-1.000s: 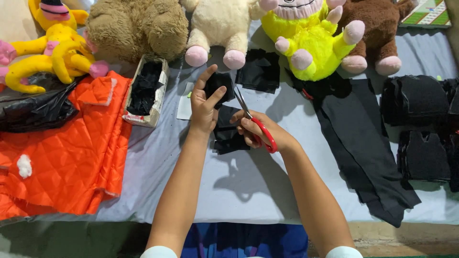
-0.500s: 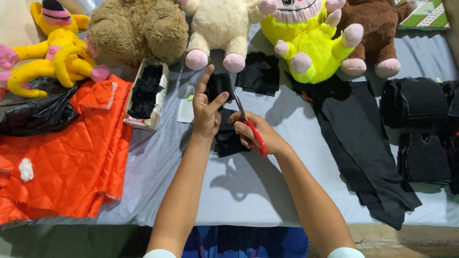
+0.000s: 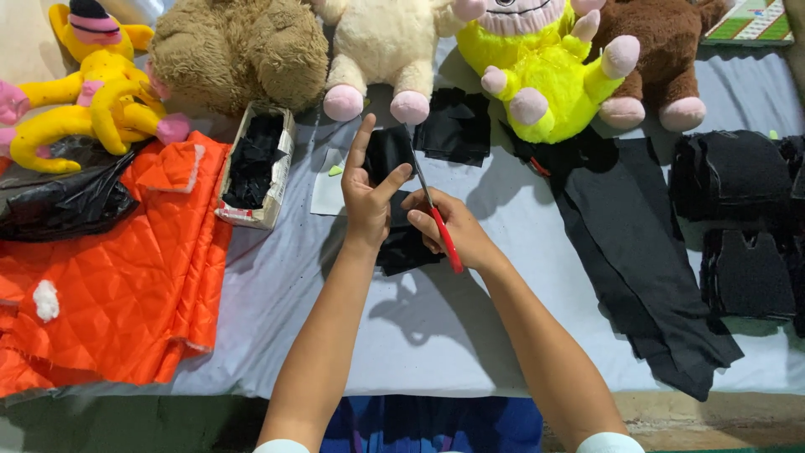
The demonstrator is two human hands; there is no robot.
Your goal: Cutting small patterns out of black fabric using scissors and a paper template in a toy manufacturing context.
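Note:
My left hand (image 3: 367, 195) holds up a piece of black fabric (image 3: 389, 155) between thumb and fingers, index finger pointing away from me. My right hand (image 3: 450, 228) grips red-handled scissors (image 3: 436, 218), their blades reaching along the right edge of that piece. More of the black fabric (image 3: 407, 247) hangs below my hands over the grey table cover (image 3: 436, 335).
Plush toys line the back: a yellow one (image 3: 92, 92), a tan one (image 3: 239, 50), a cream one (image 3: 381, 46), a bright yellow-green one (image 3: 545, 75), a brown one (image 3: 667, 50). Orange quilted fabric (image 3: 109, 277) lies left, a box of black scraps (image 3: 256, 164) beside it. Black cloth (image 3: 637, 243) and stacked black cut pieces (image 3: 742, 218) lie right.
Both hands have drifted slightly away from me with the black piece, and the scissors have advanced along its edge.

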